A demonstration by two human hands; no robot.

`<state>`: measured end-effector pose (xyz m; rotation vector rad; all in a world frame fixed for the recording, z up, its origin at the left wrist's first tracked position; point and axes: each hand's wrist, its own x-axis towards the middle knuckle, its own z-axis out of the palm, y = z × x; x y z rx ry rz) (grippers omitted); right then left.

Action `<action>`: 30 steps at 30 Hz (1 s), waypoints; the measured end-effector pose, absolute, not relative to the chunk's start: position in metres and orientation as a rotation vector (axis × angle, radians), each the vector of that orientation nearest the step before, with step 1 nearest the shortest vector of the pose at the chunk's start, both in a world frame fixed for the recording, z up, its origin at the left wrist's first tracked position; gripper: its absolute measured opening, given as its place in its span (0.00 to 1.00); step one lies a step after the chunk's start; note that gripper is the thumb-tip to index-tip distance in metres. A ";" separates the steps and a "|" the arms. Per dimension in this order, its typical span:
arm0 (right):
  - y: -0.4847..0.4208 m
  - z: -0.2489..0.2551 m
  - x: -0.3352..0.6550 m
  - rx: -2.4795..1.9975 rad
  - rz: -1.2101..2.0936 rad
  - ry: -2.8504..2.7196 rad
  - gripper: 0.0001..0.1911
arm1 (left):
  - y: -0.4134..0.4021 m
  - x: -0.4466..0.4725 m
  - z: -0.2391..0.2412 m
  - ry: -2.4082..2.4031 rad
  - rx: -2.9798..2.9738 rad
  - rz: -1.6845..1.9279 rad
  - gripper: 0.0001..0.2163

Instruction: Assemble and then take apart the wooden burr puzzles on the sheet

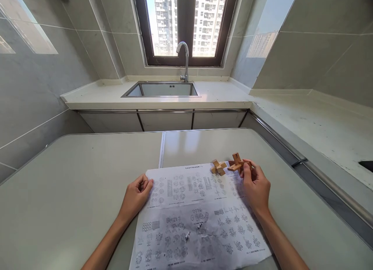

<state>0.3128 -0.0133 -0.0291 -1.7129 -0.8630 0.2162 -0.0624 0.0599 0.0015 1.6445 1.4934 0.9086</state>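
A creased paper sheet (180, 200) printed with rows of small diagrams lies on the table, with a few small tears low in its middle. At its upper left edge, my left hand (136, 192) is closed, the thumb over the paper's border. My right hand (256, 184) pinches a reddish-brown wooden burr puzzle (236, 158) of crossed flat pieces, tilted above the sheet's upper right corner. Some of the puzzle is hidden behind my fingers. Just left of it, a lighter wooden burr puzzle (218, 167) of interlocked bars rests on the paper's top edge.
The pale table (72, 176) has a seam (162, 149) running across it near the middle. Beyond its far edge stands a white counter (218, 92) with a steel sink (163, 90) and a faucet (185, 60) under a window. Another counter (326, 126) runs along the right.
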 end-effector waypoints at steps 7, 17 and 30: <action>-0.018 -0.016 0.300 -1.352 0.547 -0.787 0.23 | 0.053 -0.057 0.003 1.427 1.802 0.946 0.19; -0.032 -0.017 0.252 -1.081 1.157 -0.923 0.21 | 0.014 0.009 0.023 0.932 1.965 0.812 0.25; -0.043 -0.028 0.221 -1.022 1.335 -1.203 0.18 | 0.003 0.022 0.006 0.845 1.924 0.793 0.42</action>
